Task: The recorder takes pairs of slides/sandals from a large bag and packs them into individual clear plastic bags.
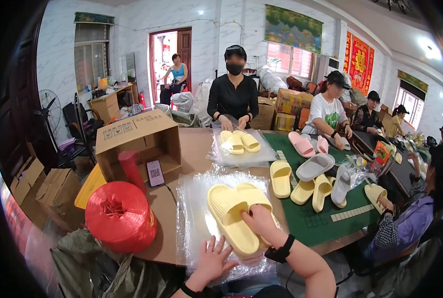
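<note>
Where straps arch, slippers ribbed, pale yellow.

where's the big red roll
In the head view, the big red roll sits at lower left, below the open cardboard box and left of the clear plastic bags.

The left grip spreads flat, palm down, while the right grip curls inward

Fingers of the right hand reach into pale yellow slippers on clear plastic bags, the left hand spread beside them, as I watch remotely; opposite, a co-worker in black stands over another yellow pair
</note>
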Demonstrator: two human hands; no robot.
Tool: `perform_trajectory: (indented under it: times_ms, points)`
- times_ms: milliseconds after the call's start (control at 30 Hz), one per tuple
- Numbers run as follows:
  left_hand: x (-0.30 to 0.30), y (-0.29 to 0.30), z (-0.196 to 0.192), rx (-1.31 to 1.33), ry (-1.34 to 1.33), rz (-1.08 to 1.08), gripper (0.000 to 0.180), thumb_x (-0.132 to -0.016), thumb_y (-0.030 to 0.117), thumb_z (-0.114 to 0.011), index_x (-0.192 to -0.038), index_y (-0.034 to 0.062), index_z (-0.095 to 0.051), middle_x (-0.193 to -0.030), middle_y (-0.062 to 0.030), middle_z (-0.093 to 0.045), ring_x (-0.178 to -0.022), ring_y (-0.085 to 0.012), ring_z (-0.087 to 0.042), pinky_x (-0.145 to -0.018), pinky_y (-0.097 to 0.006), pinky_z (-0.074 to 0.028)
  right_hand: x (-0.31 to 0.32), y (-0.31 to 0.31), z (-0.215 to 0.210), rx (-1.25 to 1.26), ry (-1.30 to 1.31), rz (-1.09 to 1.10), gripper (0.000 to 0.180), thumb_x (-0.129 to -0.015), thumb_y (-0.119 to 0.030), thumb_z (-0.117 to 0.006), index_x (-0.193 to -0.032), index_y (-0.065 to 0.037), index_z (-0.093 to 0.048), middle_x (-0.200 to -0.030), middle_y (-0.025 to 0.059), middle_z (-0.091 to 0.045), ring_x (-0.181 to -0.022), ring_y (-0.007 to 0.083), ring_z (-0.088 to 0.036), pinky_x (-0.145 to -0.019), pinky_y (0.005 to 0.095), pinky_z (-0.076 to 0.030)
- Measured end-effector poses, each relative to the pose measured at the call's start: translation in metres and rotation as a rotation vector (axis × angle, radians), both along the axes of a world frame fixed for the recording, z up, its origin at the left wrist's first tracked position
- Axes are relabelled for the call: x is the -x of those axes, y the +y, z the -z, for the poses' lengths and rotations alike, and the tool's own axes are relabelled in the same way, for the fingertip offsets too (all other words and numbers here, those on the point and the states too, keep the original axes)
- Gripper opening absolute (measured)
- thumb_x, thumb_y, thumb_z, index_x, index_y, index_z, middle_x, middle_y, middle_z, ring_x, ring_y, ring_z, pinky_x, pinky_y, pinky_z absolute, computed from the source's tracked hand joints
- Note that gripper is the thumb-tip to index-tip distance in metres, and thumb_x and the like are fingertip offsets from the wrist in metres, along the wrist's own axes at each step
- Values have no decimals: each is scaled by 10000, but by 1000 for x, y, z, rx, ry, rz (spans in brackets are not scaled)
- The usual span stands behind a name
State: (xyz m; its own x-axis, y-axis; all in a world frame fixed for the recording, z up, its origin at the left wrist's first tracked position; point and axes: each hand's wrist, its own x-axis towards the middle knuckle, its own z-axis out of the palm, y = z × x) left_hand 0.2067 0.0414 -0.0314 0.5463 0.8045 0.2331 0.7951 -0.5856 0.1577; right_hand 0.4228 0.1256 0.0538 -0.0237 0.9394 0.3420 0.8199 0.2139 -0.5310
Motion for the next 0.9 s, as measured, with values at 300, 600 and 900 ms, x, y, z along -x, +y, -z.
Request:
perform_trajectory:
  times_ms: [300, 600, 900]
  points:
    - [1, 9, 3, 0, 36, -6, 743, -893, 668, -473, -1451, 179, -438, -1483, -163, -412, -1405, -444, -297, -1120, -620, -196, 6, -4, 44, 48, -96, -39, 407, -903, -378, -618, -802, 15, -647, -761, 239, -644, -705, 410, -648, -659, 486, -527]
    - [0, -5, -1, -37, 40, -20, 704, -893, 662, -477, -1418, 193, -481, -1470, -157, -432, -1393, -420, -331, -1124, -591, -205, 7, -18, 35, 127, -162, 49, 473, -893, -444, -605, -812, 19, -661, -794, 243, -659, -739, 404, -662, -678, 496, -526]
    - [2, 3, -3, 93, 17, 32, 685, -868, 543, -573, -1443, 192, -445, -1497, -206, -387, -1362, -472, -337, -1136, -583, -218, -80, -30, 49, -245, 24, 301, 342, -861, -269, -663, -715, 31, -588, -682, 228, -583, -654, 395, -572, -622, 490, -440]
